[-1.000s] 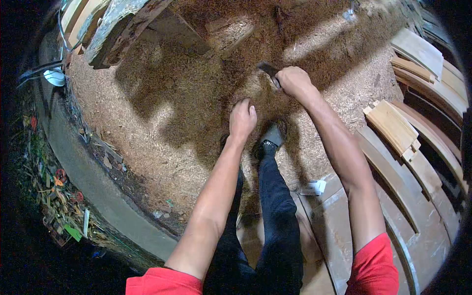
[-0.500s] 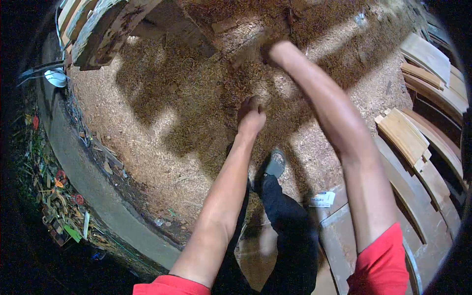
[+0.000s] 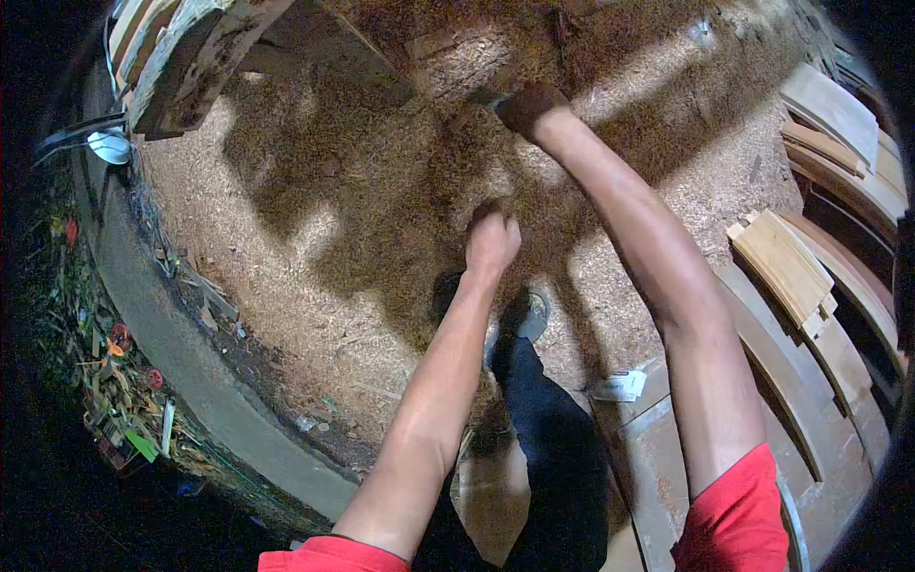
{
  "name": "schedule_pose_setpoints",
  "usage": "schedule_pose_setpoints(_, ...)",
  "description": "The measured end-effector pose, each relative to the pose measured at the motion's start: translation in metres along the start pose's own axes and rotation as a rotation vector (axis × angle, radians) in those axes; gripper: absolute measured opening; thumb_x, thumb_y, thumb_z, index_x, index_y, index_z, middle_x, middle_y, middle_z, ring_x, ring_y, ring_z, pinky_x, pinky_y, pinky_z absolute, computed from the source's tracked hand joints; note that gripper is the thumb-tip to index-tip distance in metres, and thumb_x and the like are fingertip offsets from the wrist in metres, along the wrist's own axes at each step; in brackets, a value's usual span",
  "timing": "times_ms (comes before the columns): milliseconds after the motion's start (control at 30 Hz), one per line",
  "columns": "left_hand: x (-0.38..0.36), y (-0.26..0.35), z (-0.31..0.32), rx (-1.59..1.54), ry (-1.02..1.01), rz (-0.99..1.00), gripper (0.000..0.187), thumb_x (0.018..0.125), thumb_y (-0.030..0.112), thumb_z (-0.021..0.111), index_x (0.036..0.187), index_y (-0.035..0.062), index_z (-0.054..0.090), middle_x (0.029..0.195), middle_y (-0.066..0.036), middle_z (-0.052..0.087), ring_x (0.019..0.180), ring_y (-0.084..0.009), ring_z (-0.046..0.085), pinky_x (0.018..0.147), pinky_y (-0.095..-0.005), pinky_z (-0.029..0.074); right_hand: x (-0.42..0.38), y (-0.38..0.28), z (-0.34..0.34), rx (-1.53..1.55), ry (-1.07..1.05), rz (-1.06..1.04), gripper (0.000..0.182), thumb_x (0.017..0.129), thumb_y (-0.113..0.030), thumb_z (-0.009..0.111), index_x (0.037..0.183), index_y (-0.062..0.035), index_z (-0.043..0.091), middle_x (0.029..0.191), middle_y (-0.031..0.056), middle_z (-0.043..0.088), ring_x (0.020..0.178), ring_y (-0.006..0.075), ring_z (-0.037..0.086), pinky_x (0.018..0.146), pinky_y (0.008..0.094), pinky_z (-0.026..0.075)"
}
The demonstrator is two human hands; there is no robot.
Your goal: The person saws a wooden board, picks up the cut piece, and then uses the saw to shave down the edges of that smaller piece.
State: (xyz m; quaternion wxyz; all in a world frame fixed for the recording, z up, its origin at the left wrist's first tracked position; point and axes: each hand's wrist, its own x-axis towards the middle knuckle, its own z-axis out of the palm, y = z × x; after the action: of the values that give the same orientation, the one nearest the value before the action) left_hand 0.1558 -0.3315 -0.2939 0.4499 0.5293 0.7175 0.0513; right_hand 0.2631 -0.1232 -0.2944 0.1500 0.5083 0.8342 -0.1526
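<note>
Sawdust [image 3: 315, 286] is seen, in the head view, covering the whole floor, loose and uneven, dark in shadow and pale where lit. The right hand [image 3: 531, 103] is stretched far forward and is closed around a dark tool [image 3: 488, 96], only a short end of which shows beyond the fist; what kind of tool it is cannot be told. The left hand [image 3: 492, 238] is held lower, curled into a fist just above the sawdust; whether anything is gripped in it cannot be told.

Risks are judged as follows. A swing of the tool could come near the left hand, which lies between the tool and the body. A shoe [image 3: 530, 316] is planted close beneath the left hand, and footing on loose shavings could slip. Shadow hides the ground at the tool.

Curved planks [image 3: 820, 343] are stacked at the right, with a short board [image 3: 777, 262] on top. Rough timber [image 3: 181, 67] lies at the upper left. A concrete kerb [image 3: 181, 372] bounds the sawdust, with scrap litter [image 3: 114, 391] beyond it.
</note>
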Motion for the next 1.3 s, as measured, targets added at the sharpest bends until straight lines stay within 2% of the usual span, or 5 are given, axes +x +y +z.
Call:
schedule_pose_setpoints(500,-0.017,-0.019,-0.008,-0.046,0.014,-0.056,0.031,0.088,0.02,0.056,0.112,0.0024,0.063,0.103,-0.027,0.066,0.097,-0.0438,0.062,0.087,-0.0504,0.05,-0.071,0.04,-0.048,-0.092,-0.329,-0.357,0.008,0.07,-0.012,0.063,0.071,-0.0073,0.069,0.076,0.0166,0.068,0.068,0.0374,0.066,0.061,0.0449,0.053)
schedule_pose_setpoints(533,-0.018,-0.021,0.001,-0.068,0.11,0.026,0.029,0.088,0.019,0.057,0.109,0.0005,0.063,0.097,-0.026,0.067,0.092,-0.0454,0.063,0.084,-0.0509,0.05,-0.082,0.044,-0.031,-0.041,-0.256,-0.138,0.015,0.077,-0.011,0.059,0.08,-0.0055,0.073,0.088,0.02,0.071,0.086,0.0371,0.069,0.074,0.0472,0.055)
schedule_pose_setpoints(667,-0.024,-0.004,0.029,-0.096,0.126,0.141,0.032,0.088,0.015,0.057,0.115,-0.0006,0.061,0.107,-0.025,0.065,0.101,-0.0424,0.061,0.09,-0.0483,0.048,-0.184,0.065,0.017,0.215,0.235,0.16,0.013,0.076,-0.003,0.059,0.085,-0.0026,0.068,0.091,0.0199,0.068,0.085,0.0399,0.062,0.078,0.0462,0.051)
schedule_pose_setpoints(933,-0.053,0.027,0.149,-0.011,-0.098,0.462,0.034,0.088,0.014,0.058,0.118,0.0006,0.059,0.114,-0.022,0.062,0.108,-0.0395,0.057,0.093,-0.0472,0.045,-0.396,0.015,0.188,0.429,0.215,0.91,0.029,0.076,-0.001,0.061,0.105,-0.0007,0.065,0.105,0.0175,0.066,0.102,0.036,0.056,0.091,0.0465,0.042)
schedule_pose_setpoints(1300,-0.147,0.048,0.307,0.223,-0.576,0.774,0.037,0.085,0.014,0.059,0.12,0.0025,0.058,0.112,-0.024,0.061,0.102,-0.0421,0.058,0.091,-0.0495,0.047,-0.565,-0.025,0.293,0.38,0.271,1.128,0.029,0.081,-0.013,0.06,0.106,0.0012,0.061,0.121,0.0187,0.063,0.114,0.0332,0.055,0.098,0.0459,0.039)
